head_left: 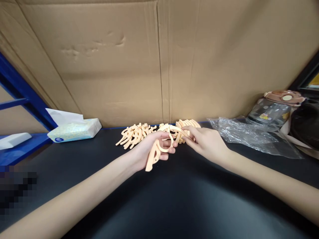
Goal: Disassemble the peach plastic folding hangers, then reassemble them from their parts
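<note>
My left hand (156, 146) is closed around a peach-coloured plastic piece (151, 159) with a flat arm and a curved, hook-like loop. Pinched between the thumb and fingers of my right hand (201, 139) is a curved plastic strip (178, 129) of the same colour. The strip meets the top of the left-hand piece; whether they are joined I cannot tell. Behind my left hand lies a loose pile of peach plastic pieces (136, 134). A row of similar curved pieces (188, 123) sits behind my right hand, which partly hides it.
A tissue box (77, 130) stands at the left on the black tabletop (159, 205). Crumpled clear plastic bags (239, 134) and a clear bottle with a brown lid (271, 109) are at the right. A cardboard wall (112, 66) closes off the back.
</note>
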`<action>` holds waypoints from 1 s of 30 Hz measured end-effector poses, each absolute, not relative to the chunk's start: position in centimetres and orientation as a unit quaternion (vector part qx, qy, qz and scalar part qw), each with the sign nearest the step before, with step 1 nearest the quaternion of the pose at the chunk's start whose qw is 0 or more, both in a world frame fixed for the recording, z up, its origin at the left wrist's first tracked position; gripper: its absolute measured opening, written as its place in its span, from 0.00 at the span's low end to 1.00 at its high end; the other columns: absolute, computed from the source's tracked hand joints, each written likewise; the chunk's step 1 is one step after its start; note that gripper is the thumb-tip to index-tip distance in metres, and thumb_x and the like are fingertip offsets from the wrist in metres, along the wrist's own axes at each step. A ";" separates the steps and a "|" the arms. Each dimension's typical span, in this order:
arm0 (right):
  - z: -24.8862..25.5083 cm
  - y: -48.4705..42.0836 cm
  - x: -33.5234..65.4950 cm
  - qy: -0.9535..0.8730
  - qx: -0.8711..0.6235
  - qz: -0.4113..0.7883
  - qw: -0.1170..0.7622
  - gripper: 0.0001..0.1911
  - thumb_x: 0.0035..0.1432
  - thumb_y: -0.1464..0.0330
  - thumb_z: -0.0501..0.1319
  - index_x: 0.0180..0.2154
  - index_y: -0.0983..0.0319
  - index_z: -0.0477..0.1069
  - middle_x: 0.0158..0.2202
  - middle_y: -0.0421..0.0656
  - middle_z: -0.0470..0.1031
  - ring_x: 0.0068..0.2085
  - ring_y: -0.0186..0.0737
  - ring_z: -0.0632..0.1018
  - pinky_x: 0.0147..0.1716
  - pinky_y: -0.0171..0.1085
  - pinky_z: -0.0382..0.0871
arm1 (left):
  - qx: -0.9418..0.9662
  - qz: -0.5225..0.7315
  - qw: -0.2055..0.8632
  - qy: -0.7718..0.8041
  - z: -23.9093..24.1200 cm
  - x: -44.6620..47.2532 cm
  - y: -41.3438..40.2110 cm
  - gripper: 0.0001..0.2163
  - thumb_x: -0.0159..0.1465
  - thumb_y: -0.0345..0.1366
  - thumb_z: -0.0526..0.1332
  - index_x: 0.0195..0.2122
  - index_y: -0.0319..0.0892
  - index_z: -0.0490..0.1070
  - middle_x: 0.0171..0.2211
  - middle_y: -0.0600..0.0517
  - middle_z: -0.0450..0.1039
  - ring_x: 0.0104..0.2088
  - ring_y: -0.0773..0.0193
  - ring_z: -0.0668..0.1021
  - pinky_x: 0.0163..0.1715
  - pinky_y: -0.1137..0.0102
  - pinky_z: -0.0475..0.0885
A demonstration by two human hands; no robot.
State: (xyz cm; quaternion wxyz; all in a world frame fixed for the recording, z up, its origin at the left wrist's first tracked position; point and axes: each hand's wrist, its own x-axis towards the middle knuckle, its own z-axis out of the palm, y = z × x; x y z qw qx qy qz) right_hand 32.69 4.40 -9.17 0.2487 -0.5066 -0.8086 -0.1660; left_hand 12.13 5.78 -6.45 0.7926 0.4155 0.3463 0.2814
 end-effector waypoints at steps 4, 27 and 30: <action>-9.9 4.4 32.9 -0.829 -0.446 -0.252 0.225 0.14 0.66 0.67 0.48 0.43 0.64 0.70 0.28 0.44 0.77 0.28 0.38 0.76 0.24 0.34 0.57 | 0.411 0.147 0.846 0.305 -7.1 11.8 6.0 0.10 0.62 0.36 0.51 0.32 0.35 0.68 0.24 0.53 0.62 0.15 0.77 0.58 0.11 0.81 0.49; -9.2 14.3 35.0 -0.708 -0.682 0.025 0.179 0.14 0.54 0.68 0.55 0.43 0.67 0.68 0.37 0.56 0.76 0.38 0.50 0.76 0.34 0.40 0.64 | 0.682 0.198 0.520 0.475 -8.1 12.8 5.8 0.15 0.60 0.51 0.52 0.34 0.43 0.61 0.32 0.52 0.65 0.21 0.72 0.64 0.12 0.79 0.57; -9.2 14.5 34.2 -0.716 -0.678 0.017 0.168 0.15 0.53 0.69 0.56 0.43 0.66 0.69 0.38 0.54 0.76 0.39 0.49 0.76 0.35 0.40 0.64 | 0.636 0.220 0.556 0.488 -8.1 12.9 5.6 0.20 0.59 0.57 0.51 0.34 0.43 0.62 0.29 0.55 0.61 0.20 0.72 0.60 0.11 0.80 0.52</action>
